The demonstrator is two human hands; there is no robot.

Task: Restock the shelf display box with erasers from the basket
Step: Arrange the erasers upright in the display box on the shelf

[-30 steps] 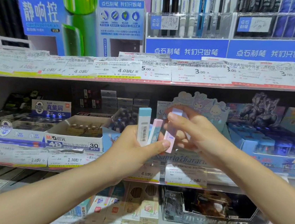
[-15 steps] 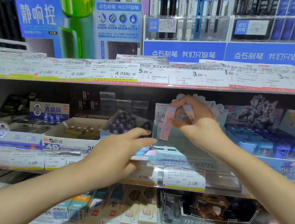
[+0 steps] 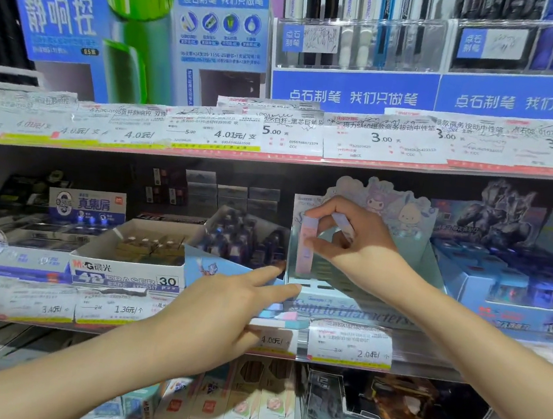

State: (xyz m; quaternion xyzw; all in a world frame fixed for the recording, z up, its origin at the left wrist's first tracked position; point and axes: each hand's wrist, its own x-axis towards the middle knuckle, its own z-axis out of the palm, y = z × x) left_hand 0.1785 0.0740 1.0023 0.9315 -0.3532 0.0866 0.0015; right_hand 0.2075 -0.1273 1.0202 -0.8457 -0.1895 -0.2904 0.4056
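Observation:
The pale blue display box (image 3: pixel 356 314) with cartoon characters stands on the middle shelf, its slotted inside showing. My right hand (image 3: pixel 361 251) pinches a pink-lilac eraser (image 3: pixel 306 247) upright over the box's left part. A second lilac eraser (image 3: pixel 344 224) sits between the fingers of that hand. My left hand (image 3: pixel 215 309) is palm down in front of the box's left corner. Blue and pink erasers (image 3: pixel 282 316) stick out from under its fingers. The thumb is hidden. The basket is not in view.
A white 4B eraser box (image 3: pixel 130 273) and a tilted blue box (image 3: pixel 228 255) stand to the left. Blue boxes (image 3: pixel 500 286) stand to the right. The upper shelf's price-label rail (image 3: pixel 276 140) hangs just above my hands. More stock fills the shelf below.
My left hand turned palm down and dropped to the shelf edge with its erasers. My right hand took a pink eraser away from it and carried it up and over the box.

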